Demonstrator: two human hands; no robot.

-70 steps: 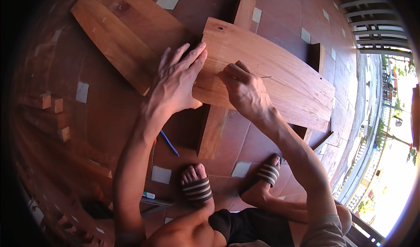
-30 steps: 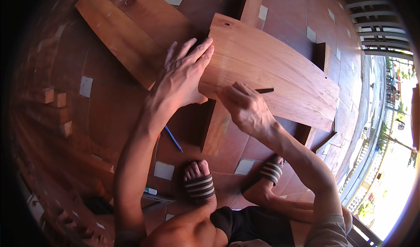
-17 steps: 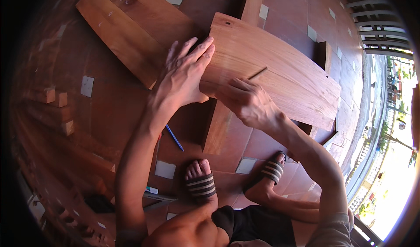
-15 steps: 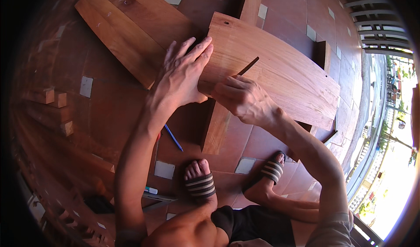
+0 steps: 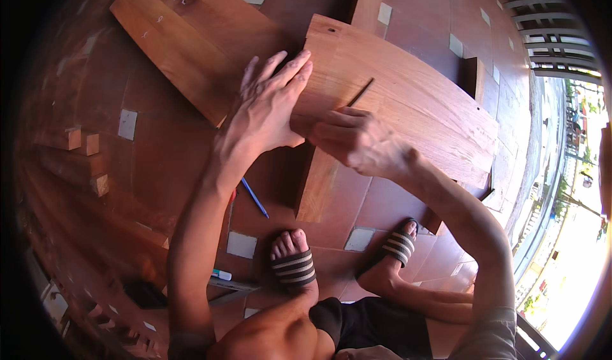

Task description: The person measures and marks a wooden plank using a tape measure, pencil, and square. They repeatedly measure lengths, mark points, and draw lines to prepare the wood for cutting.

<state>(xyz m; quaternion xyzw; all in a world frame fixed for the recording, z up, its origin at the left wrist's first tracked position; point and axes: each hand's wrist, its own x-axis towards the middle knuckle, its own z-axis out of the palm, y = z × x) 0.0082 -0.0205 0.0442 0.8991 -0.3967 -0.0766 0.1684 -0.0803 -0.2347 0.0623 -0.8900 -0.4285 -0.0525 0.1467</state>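
Note:
A broad reddish-brown wooden plank (image 5: 408, 105) lies slantwise in front of me, a small hole near its far left corner. My left hand (image 5: 264, 105) rests against the plank's left end, fingers stretched out and spread. Close beside it, my right hand (image 5: 354, 137) is closed at the plank's near left corner. A thin dark stick (image 5: 361, 92) pokes up out of its fingers; its lower part is hidden, so its kind cannot be told. Under the plank runs a wooden block (image 5: 317, 188).
Another wide board (image 5: 191, 38) with white chalk marks lies at the far left. A blue pen (image 5: 255, 197) and a white marker (image 5: 221, 274) lie on the tiled floor (image 5: 344, 213). Wood pieces (image 5: 95, 162) stand at the left. My sandalled feet are near the plank. A railing (image 5: 558, 32) is at the far right.
The dark stick has tilted slightly more upright and its tip has shifted a little left. My right wrist has moved slightly. My left hand stays on the plank's end.

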